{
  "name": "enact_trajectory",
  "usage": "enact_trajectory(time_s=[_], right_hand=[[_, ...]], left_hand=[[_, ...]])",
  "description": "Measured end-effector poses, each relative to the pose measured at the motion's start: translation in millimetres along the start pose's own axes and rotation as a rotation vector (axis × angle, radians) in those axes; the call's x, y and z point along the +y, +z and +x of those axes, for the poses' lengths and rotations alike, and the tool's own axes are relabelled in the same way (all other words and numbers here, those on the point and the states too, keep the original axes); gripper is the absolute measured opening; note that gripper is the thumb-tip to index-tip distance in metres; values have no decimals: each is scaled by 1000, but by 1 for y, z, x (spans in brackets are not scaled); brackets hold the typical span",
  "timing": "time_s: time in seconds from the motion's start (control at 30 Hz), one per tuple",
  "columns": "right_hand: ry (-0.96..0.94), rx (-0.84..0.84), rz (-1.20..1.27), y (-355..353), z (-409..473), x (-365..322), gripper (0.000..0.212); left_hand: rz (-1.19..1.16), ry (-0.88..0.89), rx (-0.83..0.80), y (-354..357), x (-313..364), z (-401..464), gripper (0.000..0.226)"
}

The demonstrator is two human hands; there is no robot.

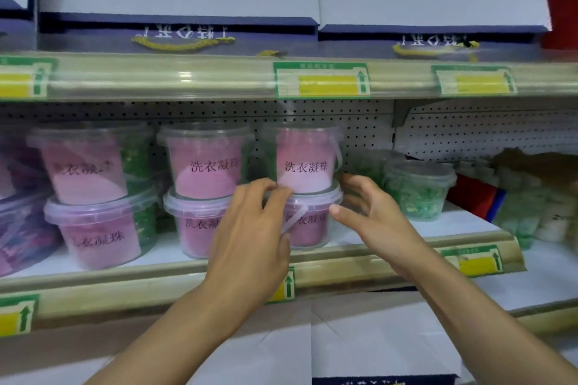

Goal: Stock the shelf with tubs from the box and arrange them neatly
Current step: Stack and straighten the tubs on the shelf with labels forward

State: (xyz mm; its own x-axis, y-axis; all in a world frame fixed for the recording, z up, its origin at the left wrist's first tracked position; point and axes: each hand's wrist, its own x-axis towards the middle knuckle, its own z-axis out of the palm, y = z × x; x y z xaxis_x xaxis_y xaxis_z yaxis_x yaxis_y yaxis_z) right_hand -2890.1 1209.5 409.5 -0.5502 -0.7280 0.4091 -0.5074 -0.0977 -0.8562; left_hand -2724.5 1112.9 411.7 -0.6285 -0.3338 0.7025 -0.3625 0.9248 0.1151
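Pink tubs with clear lids stand two high on the shelf (375, 255), in three stacks. In the right stack, an upper pink tub (305, 162) sits on a lower pink tub (308, 223). My left hand (253, 228) wraps the left edge of the lower tub's lid, fingers curled at the seam between the two tubs and thumb on the front by the white handle strap. My right hand (366, 208) is just right of this stack with fingers spread, thumb tip close to the lower tub's side. The middle stack (203, 166) and left stack (87, 166) stand beside it.
A low green tub (416, 187) stands alone to the right of the pink stacks, with more green tubs behind. Packaged goods (538, 197) fill the far right. The upper shelf rail (187, 78) hangs close above the stacks. White box flaps (312, 350) lie open below my arms.
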Motion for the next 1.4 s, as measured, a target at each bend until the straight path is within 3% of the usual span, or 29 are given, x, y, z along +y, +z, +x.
enact_trajectory(time_s=[0.2, 0.33, 0.43, 0.57, 0.73, 0.9, 1.03, 1.2, 1.3, 1.4], right_hand=[[-24, 455, -624, -42, -5, 4, 44], [107, 496, -969, -70, 15, 14, 41], [217, 468, -1082, -86, 27, 22, 33], [310, 421, -910, -106, 32, 34, 39], [198, 431, -789, -129, 28, 41, 36], [116, 531, -750, -154, 10, 48, 27], [105, 511, -741, -167, 2, 55, 35], [92, 460, -658, -176, 0, 62, 37], [106, 371, -571, -181, 0, 68, 31], [80, 394, -512, -182, -2, 71, 27]], left_hand=[[-6, 191, 107, 8, 7, 11, 55], [12, 230, 129, 14, 10, 13, 52], [59, 244, 144, 18, 12, 13, 46], [51, 280, 189, 21, 27, 10, 36], [-60, 298, 75, 45, 67, 19, 36], [-185, 67, -136, 78, 108, 65, 47], [-84, -103, -287, 116, 125, 127, 47], [62, -94, -174, 168, 124, 183, 46], [102, -47, -124, 188, 115, 196, 32], [171, -11, -63, 191, 114, 200, 18]])
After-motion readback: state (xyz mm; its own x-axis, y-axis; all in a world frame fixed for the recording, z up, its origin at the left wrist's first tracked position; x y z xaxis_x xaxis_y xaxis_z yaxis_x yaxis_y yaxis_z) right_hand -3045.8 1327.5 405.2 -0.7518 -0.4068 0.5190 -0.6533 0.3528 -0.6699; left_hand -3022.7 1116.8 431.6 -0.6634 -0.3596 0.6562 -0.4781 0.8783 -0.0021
